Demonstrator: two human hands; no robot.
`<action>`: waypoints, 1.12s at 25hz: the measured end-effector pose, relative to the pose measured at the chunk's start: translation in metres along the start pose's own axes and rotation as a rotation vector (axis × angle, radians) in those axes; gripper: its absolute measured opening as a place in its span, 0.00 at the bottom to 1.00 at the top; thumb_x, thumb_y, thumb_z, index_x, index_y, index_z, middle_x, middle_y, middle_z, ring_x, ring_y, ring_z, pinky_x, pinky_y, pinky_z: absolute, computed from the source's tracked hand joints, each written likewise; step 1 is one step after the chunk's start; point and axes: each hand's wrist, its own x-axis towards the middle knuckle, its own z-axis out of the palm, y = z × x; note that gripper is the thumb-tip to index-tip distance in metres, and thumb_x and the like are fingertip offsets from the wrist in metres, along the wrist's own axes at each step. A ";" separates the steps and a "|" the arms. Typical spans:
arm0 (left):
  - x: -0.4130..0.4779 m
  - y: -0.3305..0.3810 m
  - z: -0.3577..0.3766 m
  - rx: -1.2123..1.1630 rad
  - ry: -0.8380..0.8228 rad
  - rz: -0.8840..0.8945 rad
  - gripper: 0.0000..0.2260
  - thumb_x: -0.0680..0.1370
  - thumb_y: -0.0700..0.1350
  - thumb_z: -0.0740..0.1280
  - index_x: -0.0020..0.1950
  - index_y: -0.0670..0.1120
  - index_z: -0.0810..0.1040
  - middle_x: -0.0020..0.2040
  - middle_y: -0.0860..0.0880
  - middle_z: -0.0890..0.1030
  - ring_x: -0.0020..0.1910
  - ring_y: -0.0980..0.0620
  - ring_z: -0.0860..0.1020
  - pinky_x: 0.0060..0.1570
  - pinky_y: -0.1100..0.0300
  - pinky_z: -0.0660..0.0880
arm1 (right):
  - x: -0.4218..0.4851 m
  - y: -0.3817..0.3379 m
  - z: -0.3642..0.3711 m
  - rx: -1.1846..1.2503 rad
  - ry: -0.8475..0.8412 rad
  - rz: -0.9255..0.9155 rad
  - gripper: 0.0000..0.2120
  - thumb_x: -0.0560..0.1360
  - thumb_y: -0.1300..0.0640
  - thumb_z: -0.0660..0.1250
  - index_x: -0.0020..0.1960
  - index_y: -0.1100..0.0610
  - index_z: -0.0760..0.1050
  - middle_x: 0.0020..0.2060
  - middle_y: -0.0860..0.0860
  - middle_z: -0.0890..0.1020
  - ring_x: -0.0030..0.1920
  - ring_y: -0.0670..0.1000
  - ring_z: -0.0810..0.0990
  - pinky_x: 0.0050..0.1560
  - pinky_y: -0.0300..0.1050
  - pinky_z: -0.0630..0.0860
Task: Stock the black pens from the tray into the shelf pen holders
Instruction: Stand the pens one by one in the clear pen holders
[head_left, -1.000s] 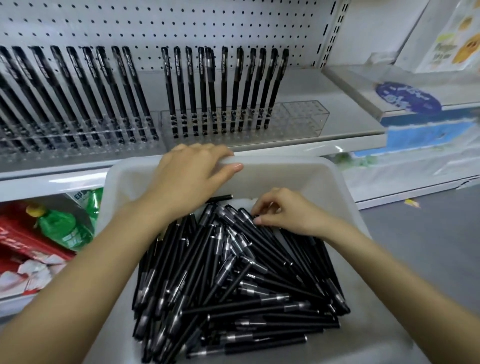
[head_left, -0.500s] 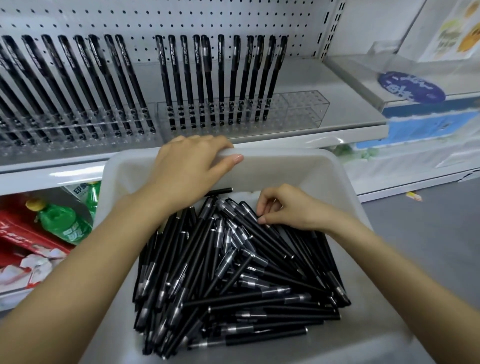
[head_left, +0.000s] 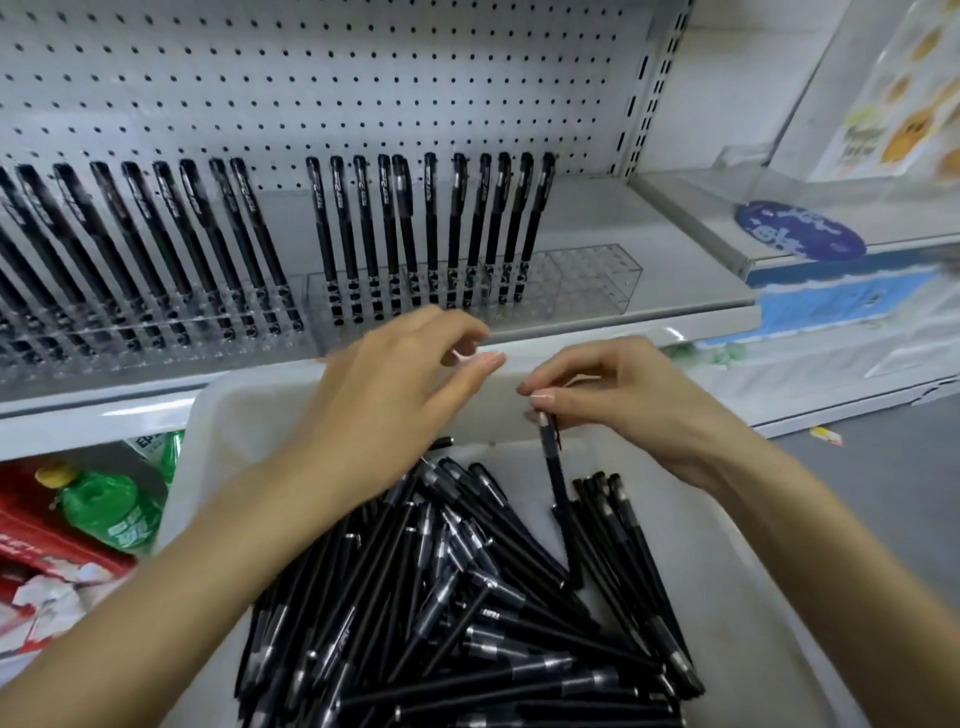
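One black pen (head_left: 559, 491), print illegible, in a pinch of the right hand (head_left: 623, 402); left hand (head_left: 395, 387) spread.

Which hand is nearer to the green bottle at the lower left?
Left. The left hand is above the far rim of the tray, up and right of the green bottle; the right hand, pinching a pen, is farther right beyond it.

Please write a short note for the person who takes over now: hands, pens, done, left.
Left hand: open over the far rim of the white tray, holding nothing.
Right hand: pinches one black pen by its upper end, above the pen pile.
Done: the clear pen holder on the shelf is partly filled.
Left: its right-end slots are empty; place this pen, then the pile.
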 end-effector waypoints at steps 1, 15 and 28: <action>0.002 0.006 -0.001 0.021 -0.036 -0.006 0.21 0.76 0.63 0.54 0.58 0.53 0.77 0.48 0.59 0.78 0.47 0.62 0.76 0.48 0.56 0.76 | 0.000 -0.010 -0.003 0.030 0.038 -0.050 0.05 0.69 0.66 0.71 0.41 0.58 0.82 0.39 0.59 0.84 0.42 0.54 0.84 0.43 0.39 0.80; 0.057 0.035 0.004 -0.487 0.030 -0.128 0.03 0.73 0.46 0.70 0.46 0.52 0.82 0.37 0.54 0.83 0.38 0.61 0.81 0.46 0.56 0.79 | 0.036 -0.072 -0.044 0.016 0.189 -0.308 0.12 0.63 0.55 0.72 0.43 0.60 0.80 0.40 0.55 0.85 0.38 0.48 0.83 0.42 0.41 0.81; 0.045 -0.019 0.002 0.387 -0.084 -0.029 0.27 0.76 0.62 0.51 0.64 0.47 0.75 0.59 0.51 0.79 0.57 0.50 0.78 0.52 0.54 0.75 | 0.111 -0.060 -0.097 -0.103 0.367 -0.309 0.03 0.71 0.66 0.71 0.44 0.63 0.78 0.37 0.53 0.84 0.39 0.52 0.84 0.47 0.44 0.81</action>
